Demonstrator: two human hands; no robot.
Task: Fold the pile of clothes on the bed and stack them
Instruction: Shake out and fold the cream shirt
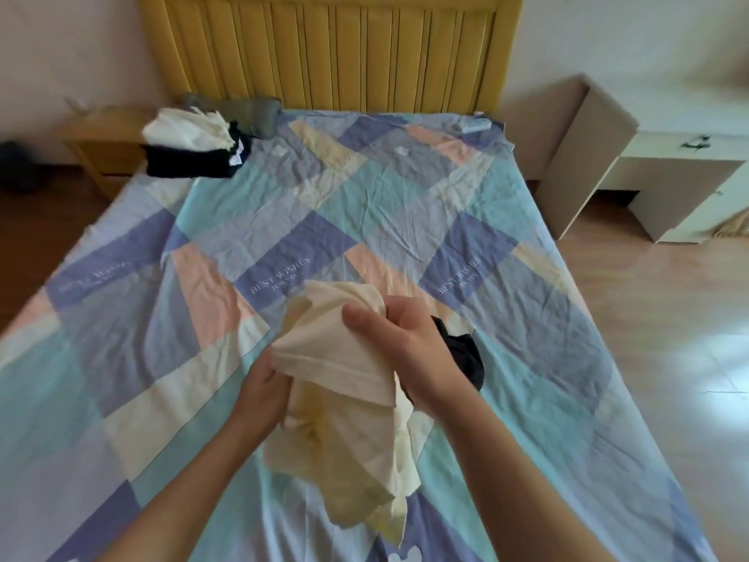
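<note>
1. Head view: cream shirt (pixel 344 383) held up over the near middle of the bed (pixel 405 204), bunched and crumpled, lower part hanging in loose folds down to the sheet.
2. Left hand (pixel 263 383) grips the shirt's left edge, fingers hidden in the fabric.
3. Right hand (pixel 409 338) grasps the upper right part, thumb laid across the top.
4. Dark garment (pixel 466 354) lies on the bed just behind the right hand, partly hidden.
5. Stack of folded clothes (pixel 198 148) sits at the far left corner, cream pieces on dark ones.
6. Bed has a patchwork sheet and a yellow headboard (pixel 332 50).
</note>
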